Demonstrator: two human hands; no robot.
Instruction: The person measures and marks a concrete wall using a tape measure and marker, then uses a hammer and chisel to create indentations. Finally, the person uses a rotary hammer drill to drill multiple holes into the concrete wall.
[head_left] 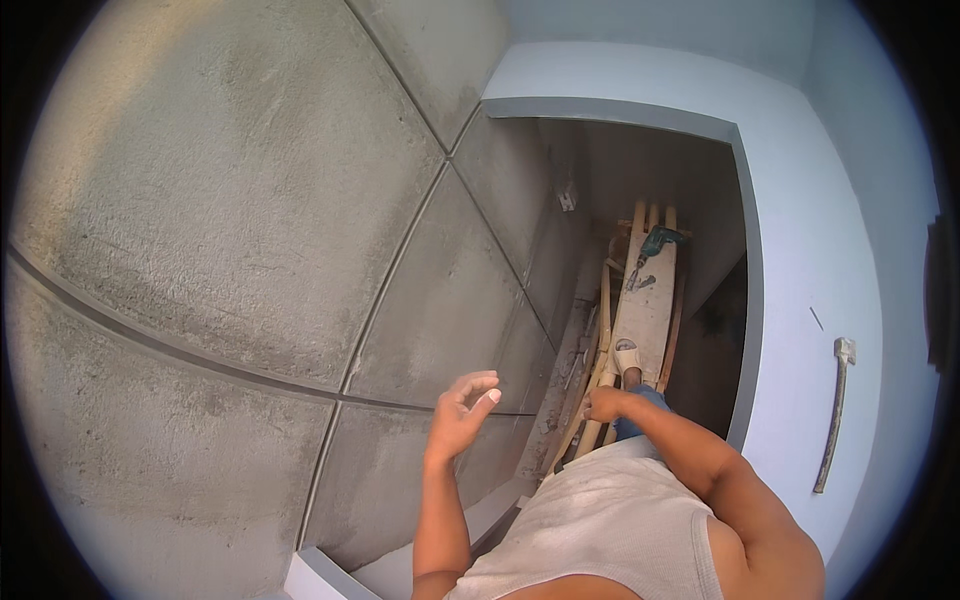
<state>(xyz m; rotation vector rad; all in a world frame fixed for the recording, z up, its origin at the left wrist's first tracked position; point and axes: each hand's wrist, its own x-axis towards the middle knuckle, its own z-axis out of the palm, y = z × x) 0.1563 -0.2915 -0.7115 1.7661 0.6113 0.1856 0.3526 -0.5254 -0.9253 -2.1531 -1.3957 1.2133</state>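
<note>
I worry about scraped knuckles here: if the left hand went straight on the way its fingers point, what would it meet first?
Probably the grey cement wall. The left hand is open, fingers curled toward it, with nothing visible between; depth is unclear.

L hand (462, 408) raised, fingers (478, 382) loosely curled, empty; R hand (603, 404) fisted low, arm bent.

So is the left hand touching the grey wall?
Apart. The head view shows the left hand open in the air, fingers curled, in front of the grey wall, not pressed on it.
</note>
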